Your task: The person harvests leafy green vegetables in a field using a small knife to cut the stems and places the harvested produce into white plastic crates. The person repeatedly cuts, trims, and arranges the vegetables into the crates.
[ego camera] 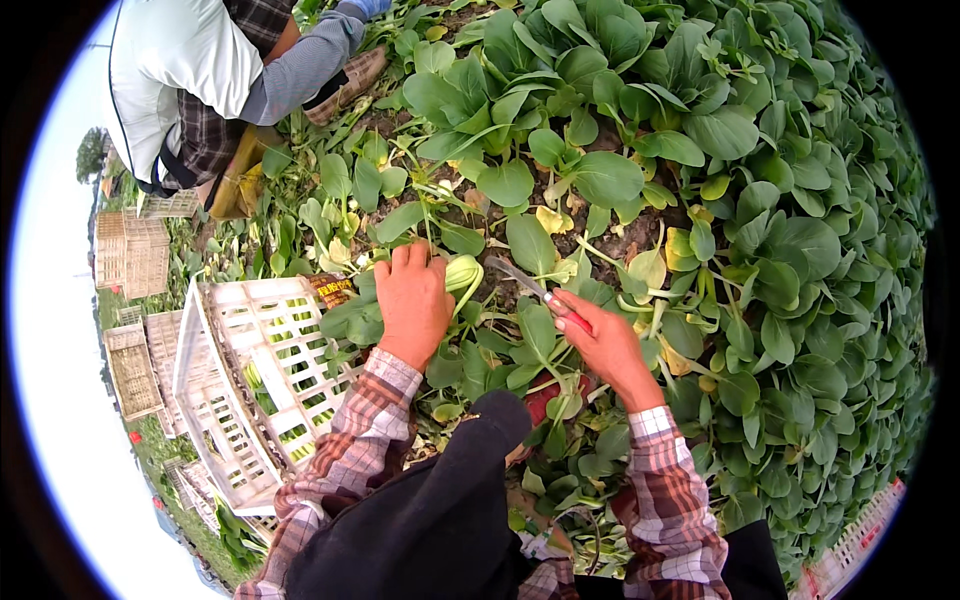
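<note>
My left hand (411,304) grips a head of bok choy (464,274) around its leaves, back of the hand upward. The pale green stalk base points right, toward the blade. In my right hand (609,346) is a knife (523,279) with a red handle, its metal blade aimed up and left, apart from the bok choy. Beneath both hands lie soil, loose leaves and yellowed leaves (553,220). Left of my left forearm stands a white plastic crate (279,409), with bok choy (304,330) showing through its slats.
At upper left another person (195,75) crouches, wearing a blue glove (369,6). More plastic crates (135,255) stand at far left. Dense standing bok choy plants (795,247) fill the right side. Part of another crate (855,544) shows at lower right.
</note>
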The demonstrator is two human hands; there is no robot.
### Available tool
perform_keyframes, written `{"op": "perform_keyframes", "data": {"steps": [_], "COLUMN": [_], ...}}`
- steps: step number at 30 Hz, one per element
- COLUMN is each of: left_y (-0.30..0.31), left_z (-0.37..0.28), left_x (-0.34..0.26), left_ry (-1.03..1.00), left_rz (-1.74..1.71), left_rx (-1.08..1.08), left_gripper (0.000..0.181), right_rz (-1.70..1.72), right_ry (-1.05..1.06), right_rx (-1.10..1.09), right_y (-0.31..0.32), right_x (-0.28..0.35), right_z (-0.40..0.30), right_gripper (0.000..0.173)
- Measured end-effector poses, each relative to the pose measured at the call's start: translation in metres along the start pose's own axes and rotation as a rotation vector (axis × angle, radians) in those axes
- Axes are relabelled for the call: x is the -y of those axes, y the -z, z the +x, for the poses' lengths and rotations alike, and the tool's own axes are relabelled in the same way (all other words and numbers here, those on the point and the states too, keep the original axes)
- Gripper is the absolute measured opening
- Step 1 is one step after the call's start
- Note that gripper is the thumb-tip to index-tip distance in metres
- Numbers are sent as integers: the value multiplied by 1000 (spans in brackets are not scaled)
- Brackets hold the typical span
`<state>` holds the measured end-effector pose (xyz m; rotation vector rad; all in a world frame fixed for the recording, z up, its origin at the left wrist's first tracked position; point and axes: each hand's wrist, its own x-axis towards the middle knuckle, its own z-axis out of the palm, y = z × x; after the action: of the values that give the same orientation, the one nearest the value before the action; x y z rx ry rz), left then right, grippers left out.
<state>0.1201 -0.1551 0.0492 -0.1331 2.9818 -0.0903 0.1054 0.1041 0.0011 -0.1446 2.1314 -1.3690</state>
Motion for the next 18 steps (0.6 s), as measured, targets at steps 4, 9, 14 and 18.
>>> {"op": "perform_keyframes", "data": {"steps": [4, 9, 14, 18], "left_y": [50, 32, 41, 77], "left_z": [-31, -36, -35, -31], "left_x": [-67, -95, -74, -19], "left_ry": [-333, -344, -302, 67], "left_rz": [-414, -503, -458, -388], "left_rx": [-99, 318, 146, 0], "left_gripper": [38, 29, 28, 38], "right_rz": [785, 548, 400, -254], "right_ry": [-193, -253, -289, -45], "right_rx": [-98, -49, -52, -345], "right_y": [19, 28, 39, 44], "right_x": [26, 31, 15, 9], "right_z": [-47, -69, -61, -58], "right_gripper": [61, 59, 47, 41]}}
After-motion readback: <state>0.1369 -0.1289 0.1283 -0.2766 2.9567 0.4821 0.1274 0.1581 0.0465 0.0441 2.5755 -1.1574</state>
